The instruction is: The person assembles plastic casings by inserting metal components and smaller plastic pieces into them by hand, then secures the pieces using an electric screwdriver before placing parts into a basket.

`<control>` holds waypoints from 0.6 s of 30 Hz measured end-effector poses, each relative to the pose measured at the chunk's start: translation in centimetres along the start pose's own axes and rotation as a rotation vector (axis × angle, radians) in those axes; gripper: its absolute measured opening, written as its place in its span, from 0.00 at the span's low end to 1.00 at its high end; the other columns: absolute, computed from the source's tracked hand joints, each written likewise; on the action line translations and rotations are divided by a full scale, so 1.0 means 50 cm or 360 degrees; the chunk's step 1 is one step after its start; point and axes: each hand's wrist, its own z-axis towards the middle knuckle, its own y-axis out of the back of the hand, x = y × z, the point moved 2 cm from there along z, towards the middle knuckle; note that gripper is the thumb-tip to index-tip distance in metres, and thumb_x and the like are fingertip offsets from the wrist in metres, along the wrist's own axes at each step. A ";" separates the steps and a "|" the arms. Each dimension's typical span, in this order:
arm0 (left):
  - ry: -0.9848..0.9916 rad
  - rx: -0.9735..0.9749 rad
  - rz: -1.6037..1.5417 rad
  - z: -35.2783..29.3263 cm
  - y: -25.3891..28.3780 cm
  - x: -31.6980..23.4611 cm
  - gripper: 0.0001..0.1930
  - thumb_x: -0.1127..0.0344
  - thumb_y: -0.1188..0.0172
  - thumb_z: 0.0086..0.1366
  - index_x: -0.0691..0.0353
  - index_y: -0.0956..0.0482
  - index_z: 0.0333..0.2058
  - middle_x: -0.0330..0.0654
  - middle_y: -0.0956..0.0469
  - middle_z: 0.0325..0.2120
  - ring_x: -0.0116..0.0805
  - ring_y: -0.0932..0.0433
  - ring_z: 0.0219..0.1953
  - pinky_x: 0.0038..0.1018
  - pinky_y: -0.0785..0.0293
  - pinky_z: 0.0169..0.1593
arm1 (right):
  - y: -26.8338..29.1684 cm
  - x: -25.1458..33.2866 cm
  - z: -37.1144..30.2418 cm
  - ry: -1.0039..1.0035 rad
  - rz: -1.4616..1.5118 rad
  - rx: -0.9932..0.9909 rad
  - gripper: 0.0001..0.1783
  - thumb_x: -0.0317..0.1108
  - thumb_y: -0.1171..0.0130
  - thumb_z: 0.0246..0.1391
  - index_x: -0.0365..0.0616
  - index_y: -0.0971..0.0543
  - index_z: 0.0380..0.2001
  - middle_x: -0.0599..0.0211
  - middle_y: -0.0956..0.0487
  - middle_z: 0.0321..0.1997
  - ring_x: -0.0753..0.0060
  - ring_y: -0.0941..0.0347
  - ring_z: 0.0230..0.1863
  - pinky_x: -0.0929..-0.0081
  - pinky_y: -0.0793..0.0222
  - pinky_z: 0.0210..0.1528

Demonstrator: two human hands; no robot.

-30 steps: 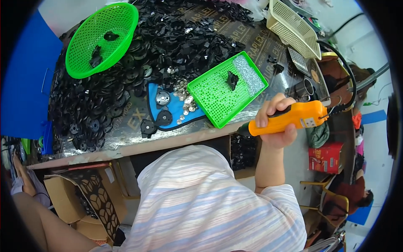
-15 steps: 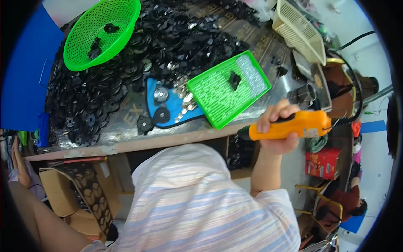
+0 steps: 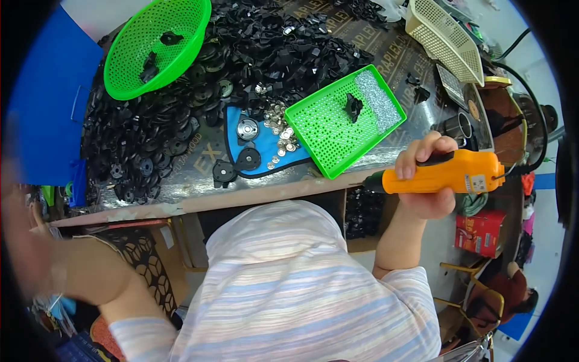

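An orange electric screwdriver [image 3: 465,174] is gripped in my right hand [image 3: 435,204] at the table's front edge, its dark tip pointing left. My left hand [image 3: 24,223] is raised at the far left, smeared by motion, its fingers unreadable. A green tray [image 3: 322,130] with a silvery glitter strip lies left of the screwdriver, holding a black knob-like part [image 3: 353,107]. Beside it, a blue pad [image 3: 268,163] bears a round metal-centred fixture [image 3: 247,128], a black disc [image 3: 248,158] and small silver pieces [image 3: 283,143]. Another black disc [image 3: 224,173] sits at the pad's left.
A large heap of black parts [image 3: 253,66] covers the table's left and back. A green basket [image 3: 114,78] rests on it. To the right are a cream basket [image 3: 446,45], a metal cup [image 3: 463,125] and the screwdriver's black cable [image 3: 544,120]. Another person [image 3: 503,292] sits farther right.
My left forearm has swung further into view at the lower left, its hand blurred. The view has shifted slightly; my right hand still holds the screwdriver near the tray.
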 end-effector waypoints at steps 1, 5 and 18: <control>-0.0959 0.0060 -0.0405 0.016 -0.131 -0.011 0.16 0.64 0.46 0.56 0.68 0.29 0.40 0.42 0.26 0.33 0.30 0.27 0.34 0.25 0.31 0.41 | -0.004 -0.008 0.005 0.0006 0.0037 0.0021 0.31 0.46 0.41 0.45 0.38 0.38 0.46 0.60 0.37 0.37 0.71 0.36 0.28 0.77 0.37 0.30; -0.0342 0.0411 0.0377 0.059 -0.414 0.192 0.13 0.65 0.39 0.51 0.65 0.27 0.34 0.43 0.28 0.32 0.31 0.28 0.33 0.24 0.31 0.38 | 0.017 0.007 -0.006 -0.0093 0.0022 -0.0117 0.30 0.41 0.39 0.42 0.35 0.37 0.44 0.58 0.36 0.36 0.69 0.33 0.29 0.75 0.35 0.30; -0.0438 0.0369 0.1027 0.127 -0.524 0.272 0.14 0.63 0.36 0.48 0.65 0.28 0.27 0.49 0.28 0.28 0.45 0.28 0.33 0.34 0.32 0.36 | 0.016 -0.015 0.006 0.0031 -0.0187 -0.0466 0.29 0.40 0.37 0.41 0.33 0.34 0.43 0.61 0.33 0.36 0.69 0.31 0.29 0.74 0.34 0.31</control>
